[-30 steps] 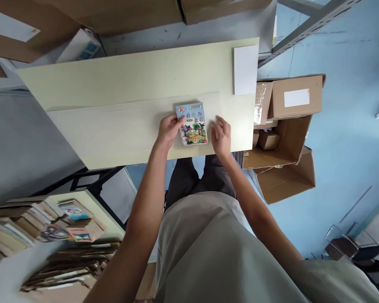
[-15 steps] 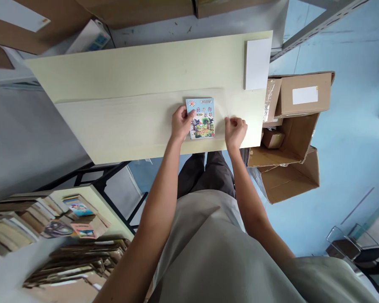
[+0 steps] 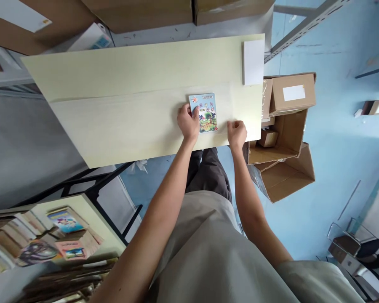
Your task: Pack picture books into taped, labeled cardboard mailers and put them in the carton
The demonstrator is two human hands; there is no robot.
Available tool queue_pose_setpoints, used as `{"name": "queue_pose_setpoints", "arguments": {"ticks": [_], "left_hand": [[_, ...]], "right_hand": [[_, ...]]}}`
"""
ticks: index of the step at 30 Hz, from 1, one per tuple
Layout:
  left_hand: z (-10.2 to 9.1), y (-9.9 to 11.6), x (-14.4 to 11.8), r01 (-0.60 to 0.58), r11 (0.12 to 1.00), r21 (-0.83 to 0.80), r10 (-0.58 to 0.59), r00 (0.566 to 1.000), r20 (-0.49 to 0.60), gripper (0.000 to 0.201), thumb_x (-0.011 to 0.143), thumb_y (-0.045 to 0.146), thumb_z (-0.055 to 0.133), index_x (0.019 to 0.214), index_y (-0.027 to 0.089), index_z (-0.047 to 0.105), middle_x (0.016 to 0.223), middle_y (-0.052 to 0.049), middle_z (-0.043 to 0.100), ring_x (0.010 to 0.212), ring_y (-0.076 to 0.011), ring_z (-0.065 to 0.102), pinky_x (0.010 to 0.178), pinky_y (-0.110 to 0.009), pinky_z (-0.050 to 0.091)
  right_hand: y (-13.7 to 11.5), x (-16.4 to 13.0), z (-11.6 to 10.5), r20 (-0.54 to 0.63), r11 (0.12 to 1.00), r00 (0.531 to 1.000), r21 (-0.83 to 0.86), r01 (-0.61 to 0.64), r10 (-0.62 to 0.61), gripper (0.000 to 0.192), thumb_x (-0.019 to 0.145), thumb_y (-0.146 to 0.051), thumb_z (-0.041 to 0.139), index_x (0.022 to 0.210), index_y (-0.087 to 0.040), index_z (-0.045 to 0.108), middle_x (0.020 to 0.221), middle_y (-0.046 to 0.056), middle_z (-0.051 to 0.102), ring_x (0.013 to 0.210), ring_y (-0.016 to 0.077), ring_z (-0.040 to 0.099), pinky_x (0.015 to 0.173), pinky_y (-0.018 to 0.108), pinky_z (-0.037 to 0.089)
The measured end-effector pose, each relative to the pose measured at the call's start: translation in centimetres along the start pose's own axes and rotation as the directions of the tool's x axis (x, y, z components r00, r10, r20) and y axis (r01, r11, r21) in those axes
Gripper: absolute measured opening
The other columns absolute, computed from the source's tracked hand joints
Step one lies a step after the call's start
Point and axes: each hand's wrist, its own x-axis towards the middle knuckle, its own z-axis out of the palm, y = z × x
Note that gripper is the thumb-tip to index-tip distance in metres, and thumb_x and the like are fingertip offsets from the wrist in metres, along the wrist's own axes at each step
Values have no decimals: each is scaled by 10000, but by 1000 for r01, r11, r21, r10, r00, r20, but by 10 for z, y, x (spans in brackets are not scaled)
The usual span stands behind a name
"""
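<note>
A small picture book (image 3: 208,115) with a light blue cover, trees and printed characters lies on a long, thin translucent sheet (image 3: 123,122) spread over the pale yellow tabletop (image 3: 113,67). My left hand (image 3: 189,123) grips the book's left edge, thumb on the cover and the other fingers along its side. To the right of the book, my right hand (image 3: 237,134) has thumb and fingers pinched together at the sheet's lower right corner. The sheet's edge is faint there, but it appears caught between the fingertips.
A white stack of paper (image 3: 253,63) lies at the table's far right corner. Open cardboard boxes (image 3: 282,134) stand off the right edge. Bigger cartons (image 3: 145,14) line the shelf behind. At lower left, books (image 3: 66,221) fill a second table beside a black frame (image 3: 96,191).
The book has shifted slightly up and tilted a little, my left hand moving with it. The sheet's right end has moved right, and my right hand stays pinched near its corner. The camera view has turned slightly.
</note>
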Motion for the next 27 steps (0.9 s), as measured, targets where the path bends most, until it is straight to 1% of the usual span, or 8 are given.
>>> {"name": "queue_pose_setpoints", "arguments": {"ticks": [2,5,8,10,15,21,25,27], "left_hand": [[-2,-4,1,-12,1000,6,12,1000,-5,356,1073,567,896,1098,250,736,1174,-125,799,1345,-362,756,1194,-481,598],[-4,-9,4,-22,1000,17,22,1000,2,417,1066,612,895,1170,246,722,1207,-131,777,1345,-362,746,1190,-482,594],[-4,-8,3,11,1000,-23,-10,999,40,485,1075,660,869,1252,237,711,1290,-152,760,1379,-370,730,1196,-488,589],[-3,-6,1,7,999,-42,-6,1000,26,496,1088,678,845,1282,241,713,1297,-145,758,1382,-366,735,1183,-480,596],[0,-8,2,-67,998,-7,67,997,-48,409,1128,625,811,1277,249,744,1249,-116,779,1280,-309,778,1129,-421,605],[-5,-12,11,41,999,33,-40,999,-24,358,1199,588,679,1237,235,721,1221,-125,803,1144,-272,800,1106,-420,615],[-15,-1,-1,-6,971,239,-2,999,34,469,1033,532,941,1290,244,676,1363,-153,761,1396,-353,743,1255,-499,592],[-18,3,-7,-24,959,281,6,998,65,535,981,456,1000,1332,249,653,1441,-166,728,1494,-399,696,1312,-558,569]], "right_hand": [[-4,-3,3,13,1000,1000,31,0,-1,439,1175,-613,553,1083,-223,733,1127,197,825,1054,338,774,1011,513,663],[-10,-12,3,-67,997,995,34,73,-70,390,1177,-549,555,1057,-228,742,1129,190,820,1061,339,754,1033,533,656],[-22,-31,-1,-176,982,966,-11,189,-188,374,1189,-547,559,1094,-245,758,1192,175,796,1160,356,725,1106,589,636],[-34,-48,-3,-192,964,945,-13,267,-265,358,1207,-538,541,1119,-269,760,1320,176,780,1279,374,698,1157,632,614],[-65,-82,9,-27,924,925,32,380,-380,315,1236,-378,469,1178,-270,759,1722,174,660,1569,431,564,1225,726,565],[-77,-83,39,61,883,882,7,469,-468,411,1248,-256,396,1237,-239,806,1692,159,721,1475,376,649,1259,667,608],[-80,-82,48,119,862,856,-14,507,-502,404,1234,-203,427,1390,-206,800,1690,167,725,1472,349,679,1267,610,638],[-80,-83,46,152,844,836,-17,536,-528,390,1213,-201,486,1454,-208,792,1680,164,736,1490,350,677,1274,599,646]]}}
